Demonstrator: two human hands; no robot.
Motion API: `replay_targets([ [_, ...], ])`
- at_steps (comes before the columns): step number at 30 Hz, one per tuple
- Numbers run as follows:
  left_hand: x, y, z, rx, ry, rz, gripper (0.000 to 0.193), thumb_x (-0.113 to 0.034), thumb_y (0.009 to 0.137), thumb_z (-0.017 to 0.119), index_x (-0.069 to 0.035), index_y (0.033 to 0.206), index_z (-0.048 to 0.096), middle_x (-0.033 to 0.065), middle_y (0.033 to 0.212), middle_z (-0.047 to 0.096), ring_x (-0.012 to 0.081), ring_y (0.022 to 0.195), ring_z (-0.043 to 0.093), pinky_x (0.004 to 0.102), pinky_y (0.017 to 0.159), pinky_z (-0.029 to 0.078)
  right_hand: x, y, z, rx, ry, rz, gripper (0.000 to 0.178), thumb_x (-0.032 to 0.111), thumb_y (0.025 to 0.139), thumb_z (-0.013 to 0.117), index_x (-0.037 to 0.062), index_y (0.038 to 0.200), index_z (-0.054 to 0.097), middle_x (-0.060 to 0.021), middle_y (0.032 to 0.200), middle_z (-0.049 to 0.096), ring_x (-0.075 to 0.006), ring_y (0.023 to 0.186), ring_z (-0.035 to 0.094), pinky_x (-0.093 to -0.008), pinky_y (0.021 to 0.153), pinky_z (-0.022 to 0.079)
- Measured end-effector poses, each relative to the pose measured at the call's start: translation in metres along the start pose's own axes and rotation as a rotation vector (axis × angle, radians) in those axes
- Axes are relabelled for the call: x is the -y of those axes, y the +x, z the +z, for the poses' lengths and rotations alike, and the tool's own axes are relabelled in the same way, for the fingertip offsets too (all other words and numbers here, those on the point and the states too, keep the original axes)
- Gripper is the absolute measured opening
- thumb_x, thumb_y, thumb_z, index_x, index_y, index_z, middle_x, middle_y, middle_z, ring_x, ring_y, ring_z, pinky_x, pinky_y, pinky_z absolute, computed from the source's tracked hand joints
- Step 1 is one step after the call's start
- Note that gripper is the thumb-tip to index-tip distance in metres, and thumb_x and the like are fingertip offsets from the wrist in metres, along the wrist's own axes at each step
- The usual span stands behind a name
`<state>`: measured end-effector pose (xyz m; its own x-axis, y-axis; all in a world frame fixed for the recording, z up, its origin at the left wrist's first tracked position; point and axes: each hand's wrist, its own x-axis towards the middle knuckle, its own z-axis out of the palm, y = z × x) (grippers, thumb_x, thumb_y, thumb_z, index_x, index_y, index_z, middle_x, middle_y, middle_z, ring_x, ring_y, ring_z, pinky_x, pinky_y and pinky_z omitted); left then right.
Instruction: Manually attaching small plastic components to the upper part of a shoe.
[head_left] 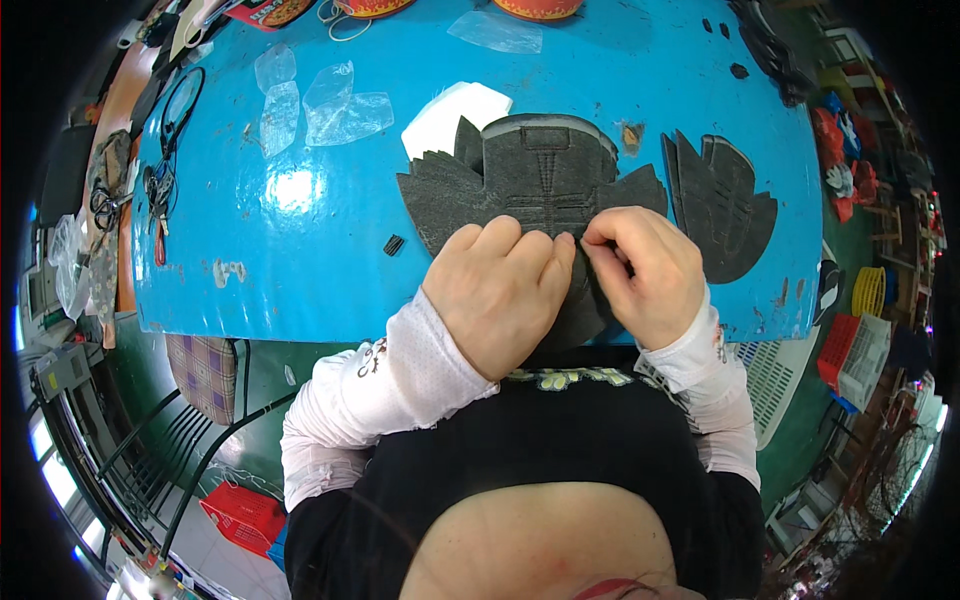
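Observation:
Dark grey shoe uppers lie in an overlapping pile at the near middle of the table, with stitched lines down the top one. My left hand is closed over the near part of the pile, its fingers curled and pressed on the upper. Close beside its fingertips, my right hand pinches with thumb and forefinger at the upper's middle. What lies within that pinch is too small to make out. A second group of dark grey shoe uppers rests just right of my right hand.
The blue table bears clear plastic scraps, a white sheet behind the pile, and a small black piece. Scissors lie at the left edge. Orange-red tubs stand at the far edge. A plaid-covered chair is at left.

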<state>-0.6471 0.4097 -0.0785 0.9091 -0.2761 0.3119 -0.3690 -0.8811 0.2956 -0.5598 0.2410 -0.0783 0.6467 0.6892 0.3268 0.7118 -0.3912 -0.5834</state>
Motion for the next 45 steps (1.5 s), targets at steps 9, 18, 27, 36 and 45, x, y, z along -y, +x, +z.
replay_targets([
  [9, 0.000, 0.002, -0.001, 0.014, -0.036, -0.047, 0.046, -0.005, 0.061, 0.069, -0.005, 0.107, 0.065, 0.0037, 0.075, 0.051, 0.0210, 0.069, 0.052, 0.0326, 0.061, 0.045, -0.002, -0.009, -0.002, -0.052, -0.246, -0.160, 0.026, -0.004, 0.063, 0.068, 0.0068, 0.087, 0.069, -0.0025, 0.083, 0.059, -0.0224, 0.072, 0.057, -0.0325, 0.064, 0.044],
  [18, -0.004, -0.029, -0.014, -0.190, -1.089, -0.398, 0.025, 0.005, 0.077, 0.071, -0.003, 0.100, 0.066, 0.0088, 0.096, 0.064, 0.0160, 0.085, 0.062, 0.0258, 0.069, 0.049, 0.022, -0.019, -0.009, -0.045, 0.611, 0.054, 0.031, -0.004, 0.073, 0.073, 0.0015, 0.102, 0.065, -0.0116, 0.094, 0.066, -0.0184, 0.078, 0.065, -0.0269, 0.069, 0.051],
  [27, -0.005, -0.027, 0.005, -0.470, -1.103, -0.177, 0.024, 0.008, 0.073, 0.074, -0.002, 0.093, 0.066, 0.0097, 0.088, 0.067, 0.0196, 0.079, 0.064, 0.0282, 0.069, 0.051, 0.028, -0.029, 0.012, -0.010, 0.788, 0.168, 0.024, -0.005, 0.083, 0.067, 0.0010, 0.103, 0.055, -0.0086, 0.094, 0.065, -0.0124, 0.083, 0.064, -0.0247, 0.074, 0.051],
  [36, -0.003, -0.025, 0.007, -0.479, -1.086, -0.140, 0.024, 0.007, 0.074, 0.072, -0.002, 0.095, 0.063, 0.0095, 0.088, 0.066, 0.0198, 0.080, 0.064, 0.0278, 0.068, 0.050, 0.032, -0.027, 0.009, 0.129, 1.265, 0.373, 0.022, -0.007, 0.090, 0.055, 0.0037, 0.102, 0.040, -0.0089, 0.104, 0.055, -0.0097, 0.092, 0.054, -0.0233, 0.082, 0.046],
  [45, 0.013, -0.033, -0.009, -0.459, -0.454, -0.151, 0.031, 0.011, 0.065, 0.070, -0.003, 0.092, 0.062, 0.0096, 0.083, 0.062, 0.0254, 0.074, 0.062, 0.0323, 0.064, 0.050, 0.023, -0.008, 0.003, 0.006, 0.779, 0.284, 0.024, -0.007, 0.085, 0.061, 0.0037, 0.096, 0.043, -0.0084, 0.089, 0.059, -0.0114, 0.077, 0.056, -0.0247, 0.069, 0.046],
])
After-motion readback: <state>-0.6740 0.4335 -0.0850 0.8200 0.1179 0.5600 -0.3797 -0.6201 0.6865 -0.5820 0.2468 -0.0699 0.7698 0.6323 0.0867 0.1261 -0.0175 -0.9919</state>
